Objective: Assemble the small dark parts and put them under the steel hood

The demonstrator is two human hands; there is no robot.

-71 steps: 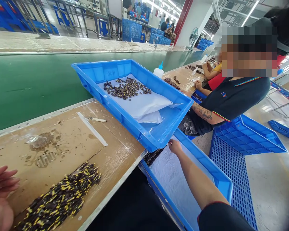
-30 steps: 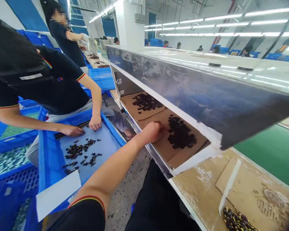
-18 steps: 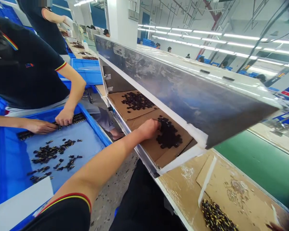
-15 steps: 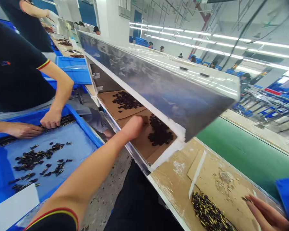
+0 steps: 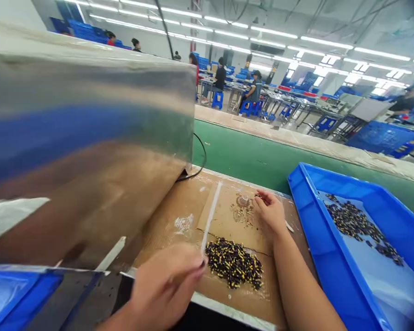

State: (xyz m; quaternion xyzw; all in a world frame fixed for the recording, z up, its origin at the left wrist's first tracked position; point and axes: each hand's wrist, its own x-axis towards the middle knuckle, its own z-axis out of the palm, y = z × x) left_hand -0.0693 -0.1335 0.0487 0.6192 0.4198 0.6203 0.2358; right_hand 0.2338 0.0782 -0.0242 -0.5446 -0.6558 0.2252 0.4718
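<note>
My left hand [image 5: 169, 282], blurred by motion, is closed in a pinch, with a small dark piece [image 5: 203, 263] just showing at its fingertips. It is at the left edge of a pile of small black-and-yellow parts [image 5: 234, 264] lying on the cardboard-covered bench. Beyond the pile, my right hand [image 5: 272, 212] pinches a small dark part [image 5: 258, 196] between thumb and fingers. That hand hovers beside a stained, worn patch [image 5: 243, 209] on a cardboard sheet [image 5: 224, 211]. The exact shape of both held pieces is too small to make out.
A shiny metal housing [image 5: 89, 138] fills the left side, with a black cable [image 5: 204, 156] at its corner. On the right stands a blue tray [image 5: 331, 248] holding similar parts on a pale liner. A green conveyor belt [image 5: 248, 147] runs behind. Several people sit or stand farther back.
The view has swung right. My left hand has come out of the metal housing, from beside the dark pieces there, to the black-and-yellow pile. My right hand still pinches its small part.
</note>
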